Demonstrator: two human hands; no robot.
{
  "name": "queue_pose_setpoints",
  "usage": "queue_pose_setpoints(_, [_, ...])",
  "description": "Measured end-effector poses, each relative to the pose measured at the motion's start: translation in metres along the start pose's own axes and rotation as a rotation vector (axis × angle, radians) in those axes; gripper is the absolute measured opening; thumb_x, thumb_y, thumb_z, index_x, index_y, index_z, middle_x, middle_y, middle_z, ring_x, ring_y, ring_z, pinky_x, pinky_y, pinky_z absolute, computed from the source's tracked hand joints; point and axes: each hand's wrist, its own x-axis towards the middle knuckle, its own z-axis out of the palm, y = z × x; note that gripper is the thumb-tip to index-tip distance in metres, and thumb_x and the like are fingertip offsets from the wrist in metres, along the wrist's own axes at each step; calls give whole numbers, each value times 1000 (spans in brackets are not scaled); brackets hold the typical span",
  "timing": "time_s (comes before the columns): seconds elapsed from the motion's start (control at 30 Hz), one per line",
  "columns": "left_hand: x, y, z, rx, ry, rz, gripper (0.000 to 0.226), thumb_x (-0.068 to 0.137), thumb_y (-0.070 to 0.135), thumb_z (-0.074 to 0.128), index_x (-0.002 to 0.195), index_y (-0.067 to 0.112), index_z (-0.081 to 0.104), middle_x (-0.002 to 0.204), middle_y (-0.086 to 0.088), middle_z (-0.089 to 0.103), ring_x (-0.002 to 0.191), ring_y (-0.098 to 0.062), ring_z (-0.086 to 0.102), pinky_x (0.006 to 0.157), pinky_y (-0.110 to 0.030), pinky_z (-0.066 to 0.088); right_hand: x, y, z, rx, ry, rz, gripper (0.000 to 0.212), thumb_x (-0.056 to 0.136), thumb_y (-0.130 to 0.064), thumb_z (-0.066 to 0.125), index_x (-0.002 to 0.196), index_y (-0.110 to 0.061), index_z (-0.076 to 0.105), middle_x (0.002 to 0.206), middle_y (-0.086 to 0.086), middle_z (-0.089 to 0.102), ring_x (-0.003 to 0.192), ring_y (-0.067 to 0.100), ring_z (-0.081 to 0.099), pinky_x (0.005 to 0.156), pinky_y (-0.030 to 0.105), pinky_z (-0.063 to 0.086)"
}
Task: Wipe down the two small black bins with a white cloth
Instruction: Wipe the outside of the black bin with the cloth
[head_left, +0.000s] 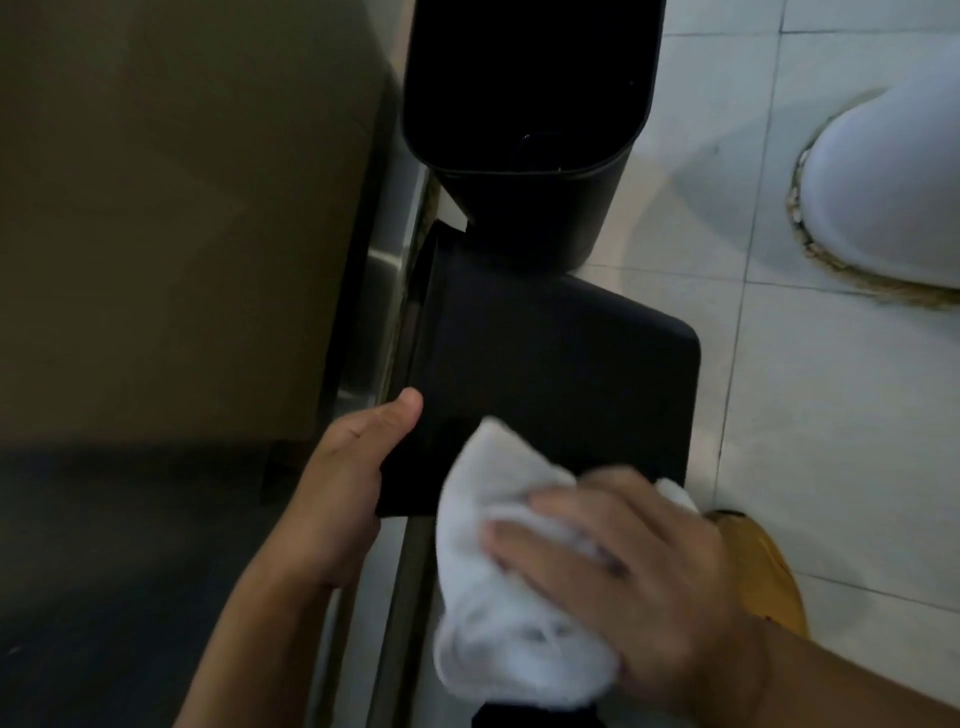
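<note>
Bin (561, 364) gripped at its edge by left hand (337, 483) — right hand (639, 566), fingers spread, presses white cloth (498, 571) onto it.

The right hand (639, 566) and the white cloth (509, 571) under it are smeared by motion blur, and the cloth covers the near corner of the tipped black bin (561, 374). The left hand (343, 478) shows only its thumb and palm at that bin's edge, its fingers hidden behind the bin. The upright black bin (524, 114) is cut off by the top edge, its inside too dark to read, and the white toilet base (893, 197) runs off the right edge.
</note>
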Motion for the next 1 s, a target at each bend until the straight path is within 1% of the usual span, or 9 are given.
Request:
queue_pose_setpoints(0.17, [-2,5,0,70,55,82,33,93,12,53,68,22,70,66,14,72,62,4,67,56,-9,49,43,3,39,-99,34,83,36,86,-40,75,114,-16,73,108,9,69,89,26,64,64,40,54])
queue_pose_setpoints(0.37, [5,5,-5,35,-35,-62,38,85,41,51,84,12,74,89,-18,71,80,-30,70,73,-39,52,14,0,37,23,-361,-145,14,90,-44,65,102,-39,66,101,-14,65,87,7,61,70,23,53])
queue_pose_setpoints(0.43, [7,9,1,135,-27,-17,30,89,45,51,97,25,72,104,0,74,94,-13,70,85,-32,51,0,3,35,12,-466,-7,16,83,-60,62,93,-47,59,84,-26,59,72,-6,56,59,12,49])
queue_pose_setpoints(0.5, [10,15,7,217,19,114,20,98,29,45,94,32,64,86,29,71,81,11,65,72,-7,48,-8,5,19,67,-393,129,15,87,-61,57,95,-49,57,89,-29,56,75,-10,56,60,10,48])
queue_pose_setpoints(0.57, [14,20,17,295,-6,219,31,101,14,37,93,32,61,73,24,69,70,2,66,55,-6,47,-2,10,-5,116,-185,157,18,96,-50,57,111,-44,66,108,-23,58,91,-6,58,73,15,49])
queue_pose_setpoints(0.73, [23,12,22,575,88,495,19,99,17,52,97,35,58,88,24,69,85,6,65,73,-18,53,59,31,-14,71,264,330,47,81,-25,77,122,-5,69,124,14,65,111,25,64,94,34,53])
queue_pose_setpoints(0.8, [21,3,20,639,144,521,12,99,25,50,102,32,59,95,18,68,88,2,64,73,-24,53,85,43,-4,33,238,333,47,84,-19,71,131,-11,65,132,15,62,119,29,61,96,39,52])
queue_pose_setpoints(0.93, [13,-9,22,639,239,505,25,96,14,47,108,34,57,95,43,61,93,19,57,73,0,42,100,55,23,-71,-59,134,53,84,-26,68,136,-19,61,137,17,57,122,36,55,95,49,50])
queue_pose_setpoints(1.0, [13,-12,20,672,267,499,20,97,13,48,98,30,59,88,34,64,82,13,60,66,-2,42,92,66,27,-112,-88,106,53,82,-24,73,133,-17,63,134,18,59,118,37,58,91,49,53])
